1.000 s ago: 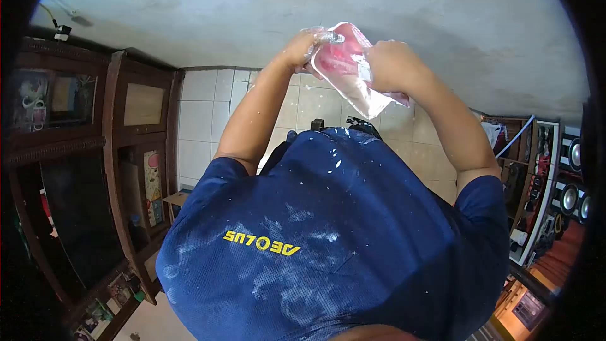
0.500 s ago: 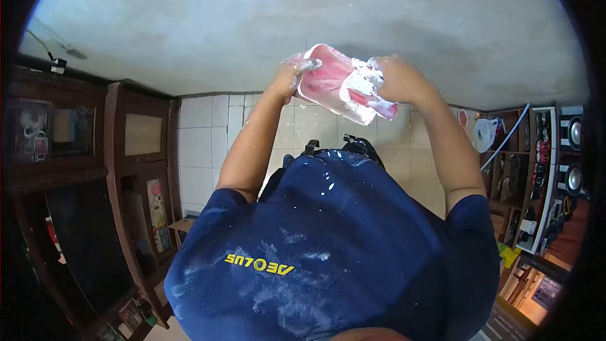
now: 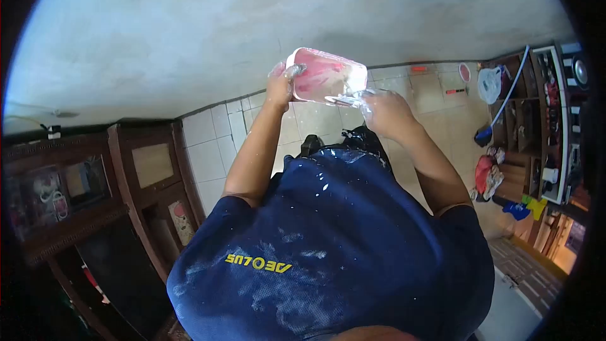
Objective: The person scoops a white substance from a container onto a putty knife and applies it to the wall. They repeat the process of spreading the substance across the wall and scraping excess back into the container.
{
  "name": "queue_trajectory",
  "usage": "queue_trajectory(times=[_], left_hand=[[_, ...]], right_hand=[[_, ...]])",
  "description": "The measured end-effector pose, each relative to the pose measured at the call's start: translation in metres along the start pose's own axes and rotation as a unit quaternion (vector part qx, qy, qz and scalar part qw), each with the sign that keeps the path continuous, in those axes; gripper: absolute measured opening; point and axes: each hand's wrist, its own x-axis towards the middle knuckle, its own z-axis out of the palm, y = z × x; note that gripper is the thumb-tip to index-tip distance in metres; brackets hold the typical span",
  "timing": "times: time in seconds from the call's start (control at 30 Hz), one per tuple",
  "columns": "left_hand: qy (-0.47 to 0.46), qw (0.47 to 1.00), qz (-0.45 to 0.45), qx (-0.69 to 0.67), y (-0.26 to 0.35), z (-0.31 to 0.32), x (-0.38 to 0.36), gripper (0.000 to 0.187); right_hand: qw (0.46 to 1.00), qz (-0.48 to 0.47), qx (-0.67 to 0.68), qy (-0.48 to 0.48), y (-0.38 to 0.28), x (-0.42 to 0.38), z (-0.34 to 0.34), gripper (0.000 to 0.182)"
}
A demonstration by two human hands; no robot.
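Note:
A pinkish rectangular tub (image 3: 319,76) with white smears inside is held up in front of the wall. My left hand (image 3: 281,85), spotted with white, grips its left end, the thumb over the rim. At the tub's lower right corner, my right hand (image 3: 384,110) is closed round a white-coated tool (image 3: 346,100), whose exact shape is hard to make out. White paste (image 3: 356,79) lies at the tub's right end.
A grey plastered wall (image 3: 221,31) rises ahead. Dark wooden cabinets (image 3: 120,145) stand at left. Over the tiled floor (image 3: 211,139) at right lie a red-handled tool (image 3: 455,91) and a round pink-white lid (image 3: 464,72). Shelves (image 3: 521,113) stand beyond.
The tub has turned more level, and its inside shows more. My right hand has moved down and left with the tool, and the thick white mass at the tub's right end is smaller. The view has shifted.

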Motion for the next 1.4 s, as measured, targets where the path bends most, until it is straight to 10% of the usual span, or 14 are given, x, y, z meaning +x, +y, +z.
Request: queue_trajectory(times=[0.33, 0.4, 0.6, 0.83, 1.07, 1.23, 1.4], left_hand=[[-0.045, 0.996, 0.008, 0.072, -0.054, -0.027, 0.052, 0.027], [-0.084, 0.996, 0.0, -0.016, -0.06, -0.031, 0.058, 0.031], [-0.127, 0.992, -0.006, -0.019, -0.064, -0.025, 0.064, 0.037], [-0.157, 0.987, -0.032, -0.022, -0.066, 0.012, 0.076, 0.045], [-0.137, 0.99, -0.02, 0.018, -0.072, 0.048, 0.1, 0.049], [-0.138, 0.99, -0.019, 0.006, -0.087, 0.052, 0.113, 0.048], [-0.129, 0.991, -0.035, 0.004, -0.104, 0.051, 0.139, 0.048]], right_hand=[[0.887, 0.134, 0.432, 0.091, 0.062, 0.026, 0.105, 0.025], [0.708, 0.237, 0.652, 0.132, 0.062, 0.018, 0.112, 0.025], [0.587, 0.259, 0.738, 0.208, 0.096, -0.007, 0.145, 0.03], [0.31, 0.233, 0.902, 0.189, 0.117, -0.015, 0.159, 0.016], [0.317, 0.232, 0.92, -0.001, 0.153, -0.015, 0.167, 0.014], [0.176, 0.07, 0.976, 0.105, 0.162, 0.004, 0.171, 0.043], [0.177, -0.039, 0.957, 0.226, 0.178, 0.037, 0.159, 0.061]])
